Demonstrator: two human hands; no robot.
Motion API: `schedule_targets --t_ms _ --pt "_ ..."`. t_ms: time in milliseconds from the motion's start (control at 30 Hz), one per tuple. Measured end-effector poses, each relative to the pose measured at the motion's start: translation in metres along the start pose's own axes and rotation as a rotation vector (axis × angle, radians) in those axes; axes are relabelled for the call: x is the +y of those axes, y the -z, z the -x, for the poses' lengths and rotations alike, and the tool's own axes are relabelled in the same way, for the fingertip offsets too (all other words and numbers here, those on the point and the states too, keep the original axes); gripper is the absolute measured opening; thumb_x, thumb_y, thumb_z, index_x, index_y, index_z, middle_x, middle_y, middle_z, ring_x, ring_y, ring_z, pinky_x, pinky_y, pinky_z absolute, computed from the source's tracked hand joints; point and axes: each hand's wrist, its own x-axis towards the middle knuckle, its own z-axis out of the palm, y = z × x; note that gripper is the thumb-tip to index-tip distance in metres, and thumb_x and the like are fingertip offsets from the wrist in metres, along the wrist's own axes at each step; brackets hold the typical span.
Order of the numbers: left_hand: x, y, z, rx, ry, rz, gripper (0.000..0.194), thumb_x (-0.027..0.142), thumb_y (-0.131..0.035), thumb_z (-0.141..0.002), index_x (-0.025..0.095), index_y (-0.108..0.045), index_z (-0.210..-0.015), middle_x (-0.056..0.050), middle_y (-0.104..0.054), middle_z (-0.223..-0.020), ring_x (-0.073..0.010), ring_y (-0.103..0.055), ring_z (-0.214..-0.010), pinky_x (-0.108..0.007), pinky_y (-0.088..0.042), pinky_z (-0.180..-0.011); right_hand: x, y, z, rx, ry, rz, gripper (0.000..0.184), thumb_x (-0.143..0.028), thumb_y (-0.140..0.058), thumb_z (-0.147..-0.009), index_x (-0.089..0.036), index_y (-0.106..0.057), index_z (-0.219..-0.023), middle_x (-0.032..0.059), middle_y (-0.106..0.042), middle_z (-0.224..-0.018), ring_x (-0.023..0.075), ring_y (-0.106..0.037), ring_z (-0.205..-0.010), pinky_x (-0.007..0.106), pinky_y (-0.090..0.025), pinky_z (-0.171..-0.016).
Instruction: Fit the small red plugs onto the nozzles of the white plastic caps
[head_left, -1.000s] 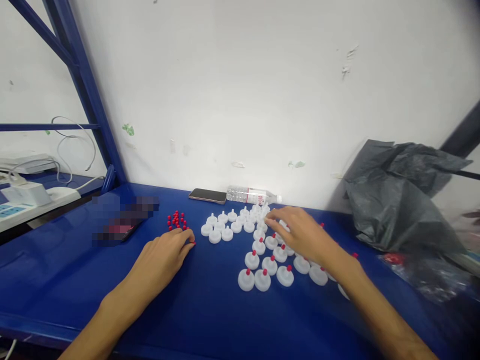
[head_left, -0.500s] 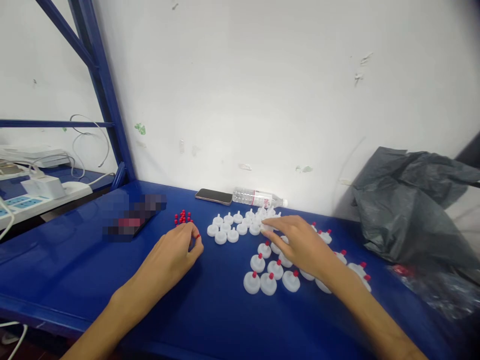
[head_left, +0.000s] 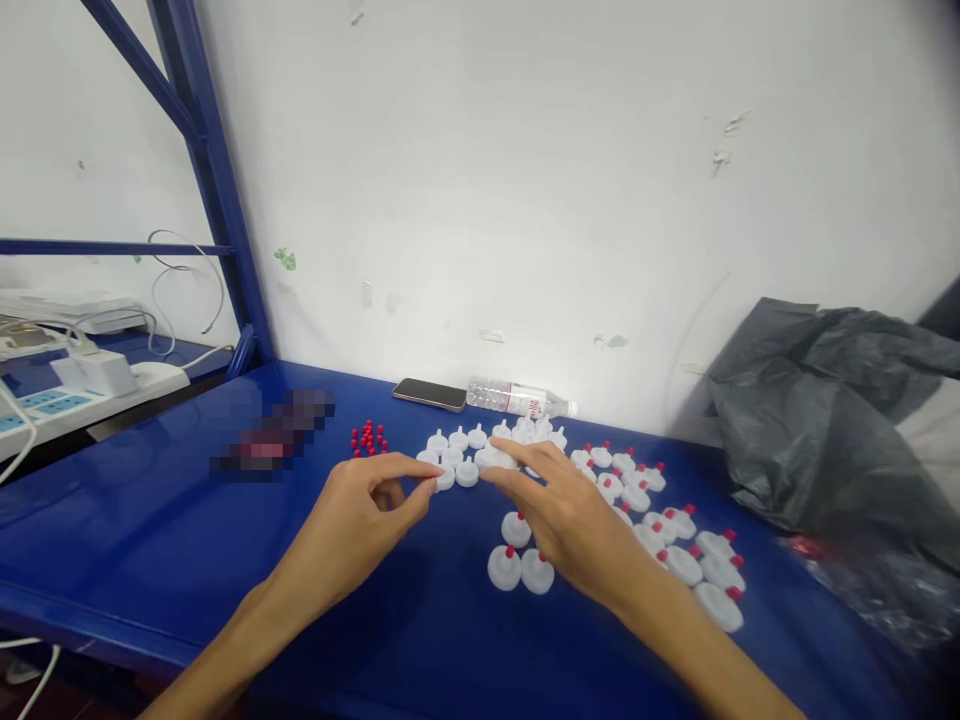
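My left hand (head_left: 379, 505) is closed in a pinch near the middle of the table, with a small red cap (head_left: 436, 476) just showing at the fingertips. Facing it, my right hand (head_left: 559, 505) grips a white round nozzle lid (head_left: 496, 458) between thumb and fingers. Behind both hands stands a group of bare white nozzle lids (head_left: 466, 473). White lids with red tips (head_left: 505, 568) lie under and beyond my right hand, which hides some of them. Several loose red caps (head_left: 367, 436) lie in a small cluster behind my left hand.
Along the wall lie a phone (head_left: 430, 393) and a clear plastic bottle (head_left: 517, 397). A grey plastic bag (head_left: 817, 400) sits at the right, with clear plastic (head_left: 862, 590) below it. The blue table (head_left: 187, 560) meets a blue frame post (head_left: 217, 200) at the left.
My left hand has moved right, away from the loose red caps, with one in its pinch. My right hand has taken hold of a white nozzle lid and drawn it left and nearer.
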Motion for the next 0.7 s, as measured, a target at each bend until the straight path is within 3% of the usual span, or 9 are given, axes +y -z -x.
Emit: schedule_targets --t_ms 133,267,467,700 --pt "0.005 -0.001 0.001 -0.016 0.073 0.087 0.043 0.057 -0.067 -0.092 0.02 -0.08 -0.109 0.003 -0.062 -0.055 -0.0157 -0.058 -0.051 -0.026 -0.04 -0.051 -0.009 -0.001 -0.004 -0.033 0.074 -0.02 0.058 0.004 -0.049 -0.082 -0.029 -0.063 -0.127 0.0091 -0.075 -0.13 0.0268 -0.07 -0.123 0.047 -0.066 -0.101" --pt "0.015 -0.001 0.001 -0.045 0.036 0.149 0.04 0.057 -0.068 -0.089 0.021 -0.078 -0.103 0.001 -0.067 -0.06 -0.0168 -0.062 -0.053 -0.027 -0.042 -0.051 -0.014 -0.002 -0.005 -0.063 0.103 -0.003 0.059 0.001 -0.052 -0.075 -0.031 -0.064 -0.123 0.0077 -0.075 -0.131 0.0267 -0.07 -0.125 0.045 -0.066 -0.102" --pt "0.023 -0.003 0.003 -0.101 -0.001 0.18 0.029 0.048 -0.067 -0.092 0.021 -0.077 -0.096 0.0 -0.072 -0.066 -0.0159 -0.064 -0.056 -0.026 -0.045 -0.052 -0.016 -0.002 -0.002 -0.062 0.102 -0.004 0.051 -0.001 -0.052 -0.08 -0.026 -0.068 -0.121 0.01 -0.076 -0.131 0.0227 -0.076 -0.109 0.036 -0.069 -0.091" --pt "0.022 -0.004 0.003 -0.109 0.029 0.196 0.029 0.049 -0.069 -0.09 0.022 -0.078 -0.097 0.0 -0.073 -0.066 -0.0173 -0.066 -0.057 -0.026 -0.046 -0.051 -0.017 -0.001 -0.002 -0.07 0.106 0.004 0.055 -0.001 -0.051 -0.079 -0.028 -0.068 -0.123 0.0095 -0.076 -0.13 0.0221 -0.075 -0.113 0.034 -0.068 -0.092"
